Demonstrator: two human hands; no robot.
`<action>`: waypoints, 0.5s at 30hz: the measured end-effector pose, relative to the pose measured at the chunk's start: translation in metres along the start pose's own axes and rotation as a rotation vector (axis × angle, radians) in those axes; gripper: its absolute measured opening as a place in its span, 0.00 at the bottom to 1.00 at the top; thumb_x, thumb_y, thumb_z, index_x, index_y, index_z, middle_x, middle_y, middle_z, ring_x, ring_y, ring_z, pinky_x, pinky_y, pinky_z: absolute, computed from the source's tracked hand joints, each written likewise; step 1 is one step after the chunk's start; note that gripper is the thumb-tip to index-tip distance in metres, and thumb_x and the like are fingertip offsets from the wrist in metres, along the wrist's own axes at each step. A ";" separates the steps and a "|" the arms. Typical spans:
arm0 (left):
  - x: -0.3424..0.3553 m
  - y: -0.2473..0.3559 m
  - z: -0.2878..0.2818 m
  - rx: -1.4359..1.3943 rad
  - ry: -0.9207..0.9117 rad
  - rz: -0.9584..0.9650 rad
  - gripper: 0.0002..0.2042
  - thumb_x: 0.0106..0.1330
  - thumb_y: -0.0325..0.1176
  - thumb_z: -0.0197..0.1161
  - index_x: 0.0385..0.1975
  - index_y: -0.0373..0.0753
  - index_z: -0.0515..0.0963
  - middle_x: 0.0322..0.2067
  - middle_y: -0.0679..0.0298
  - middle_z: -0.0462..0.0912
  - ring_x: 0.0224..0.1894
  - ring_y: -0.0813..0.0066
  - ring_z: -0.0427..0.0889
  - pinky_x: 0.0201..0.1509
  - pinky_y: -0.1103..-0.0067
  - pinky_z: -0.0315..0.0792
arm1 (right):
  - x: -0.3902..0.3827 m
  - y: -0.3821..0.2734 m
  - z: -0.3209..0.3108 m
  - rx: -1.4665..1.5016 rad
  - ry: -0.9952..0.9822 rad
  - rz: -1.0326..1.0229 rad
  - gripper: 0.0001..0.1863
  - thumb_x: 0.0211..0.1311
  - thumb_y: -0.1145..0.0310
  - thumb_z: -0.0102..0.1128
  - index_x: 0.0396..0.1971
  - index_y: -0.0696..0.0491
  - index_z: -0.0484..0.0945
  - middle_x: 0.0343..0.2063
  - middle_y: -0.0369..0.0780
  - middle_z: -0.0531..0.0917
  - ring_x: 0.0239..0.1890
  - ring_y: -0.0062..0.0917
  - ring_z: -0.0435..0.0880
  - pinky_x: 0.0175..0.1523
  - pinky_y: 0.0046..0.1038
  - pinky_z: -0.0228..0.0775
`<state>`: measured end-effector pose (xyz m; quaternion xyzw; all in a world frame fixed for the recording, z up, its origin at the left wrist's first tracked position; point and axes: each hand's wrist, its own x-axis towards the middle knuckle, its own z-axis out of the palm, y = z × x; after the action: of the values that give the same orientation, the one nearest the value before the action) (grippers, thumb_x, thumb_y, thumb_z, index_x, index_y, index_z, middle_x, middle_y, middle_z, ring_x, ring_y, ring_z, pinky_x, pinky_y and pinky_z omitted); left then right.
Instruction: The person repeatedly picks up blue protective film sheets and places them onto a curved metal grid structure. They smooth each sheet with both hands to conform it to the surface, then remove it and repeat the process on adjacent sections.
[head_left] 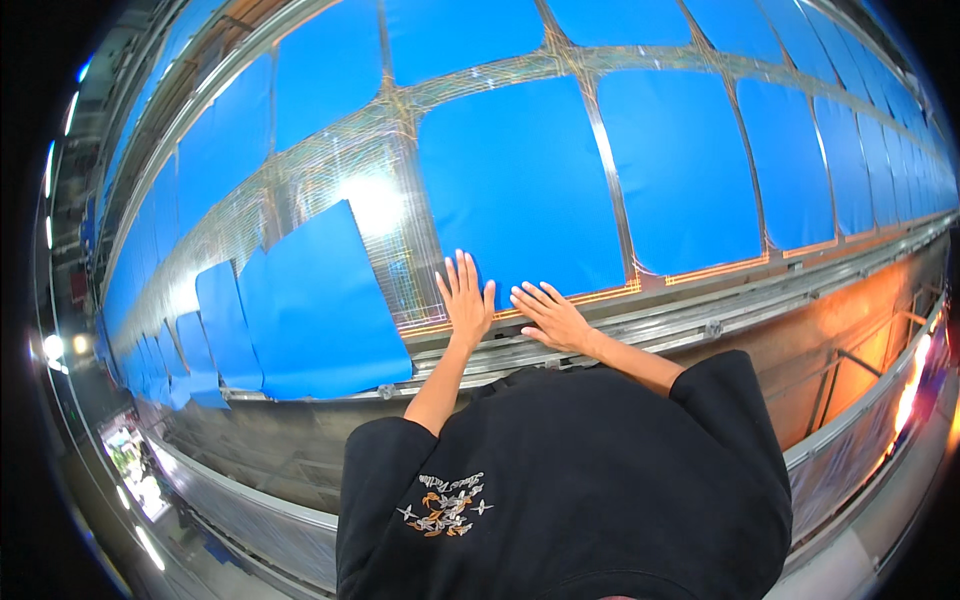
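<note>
Head view: right up at the near edge, both palms down, the person leaning over a blue sheet (525,190) straight ahead.
Left hand (466,300): flat by the sheet's lower left corner, fingers slightly apart, pinching nothing.
Right hand (555,318): laid at the lower edge, fingers fanned, also pinching nothing.
Blue sheet: smoothing or squaring, by the look of it; next calls for light, even pressure, corner against the orange lines (705,272).
Metal rail (690,332): runs just below, limiting reach.
Skewed sheet (320,300): left, overhanging the rail, easily nudged.
Glare (375,205): hides some grid lines.
</note>
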<state>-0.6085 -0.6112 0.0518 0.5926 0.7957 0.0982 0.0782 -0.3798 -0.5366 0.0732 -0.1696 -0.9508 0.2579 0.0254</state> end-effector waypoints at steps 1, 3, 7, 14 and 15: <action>-0.014 -0.001 0.000 -0.020 0.002 -0.011 0.36 0.78 0.48 0.51 0.76 0.28 0.55 0.78 0.45 0.52 0.81 0.46 0.47 0.81 0.47 0.36 | 0.001 -0.004 -0.001 -0.001 0.012 0.013 0.37 0.78 0.46 0.45 0.76 0.54 0.59 0.78 0.41 0.59 0.80 0.35 0.52 0.82 0.44 0.40; -0.031 0.000 0.007 -0.063 0.003 -0.017 0.36 0.77 0.47 0.52 0.76 0.28 0.56 0.78 0.45 0.53 0.81 0.47 0.48 0.80 0.47 0.38 | 0.001 -0.009 0.001 -0.002 0.041 0.052 0.35 0.78 0.47 0.46 0.74 0.56 0.63 0.76 0.43 0.62 0.80 0.38 0.54 0.81 0.45 0.43; -0.061 0.003 -0.002 -0.053 0.070 -0.106 0.35 0.77 0.47 0.53 0.75 0.28 0.58 0.77 0.45 0.55 0.79 0.47 0.53 0.80 0.46 0.40 | 0.013 -0.040 0.007 0.141 0.135 0.159 0.28 0.77 0.51 0.50 0.63 0.58 0.75 0.68 0.48 0.73 0.73 0.42 0.67 0.75 0.47 0.56; -0.102 -0.007 -0.078 -0.805 -0.153 -0.423 0.24 0.74 0.46 0.58 0.57 0.30 0.80 0.52 0.42 0.85 0.53 0.45 0.85 0.61 0.59 0.75 | 0.048 -0.085 0.016 0.590 0.004 0.488 0.22 0.75 0.53 0.56 0.37 0.59 0.85 0.25 0.39 0.87 0.27 0.30 0.85 0.33 0.31 0.74; -0.127 -0.019 -0.079 -0.808 -0.016 -0.394 0.23 0.75 0.45 0.58 0.57 0.31 0.81 0.46 0.46 0.88 0.47 0.49 0.89 0.54 0.63 0.79 | 0.058 -0.093 0.035 0.673 -0.009 0.511 0.23 0.76 0.52 0.55 0.37 0.59 0.85 0.26 0.39 0.87 0.27 0.27 0.85 0.33 0.30 0.73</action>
<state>-0.6088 -0.7432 0.1243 0.3525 0.7905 0.3795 0.3268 -0.4675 -0.6090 0.0869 -0.3808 -0.7411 0.5529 0.0103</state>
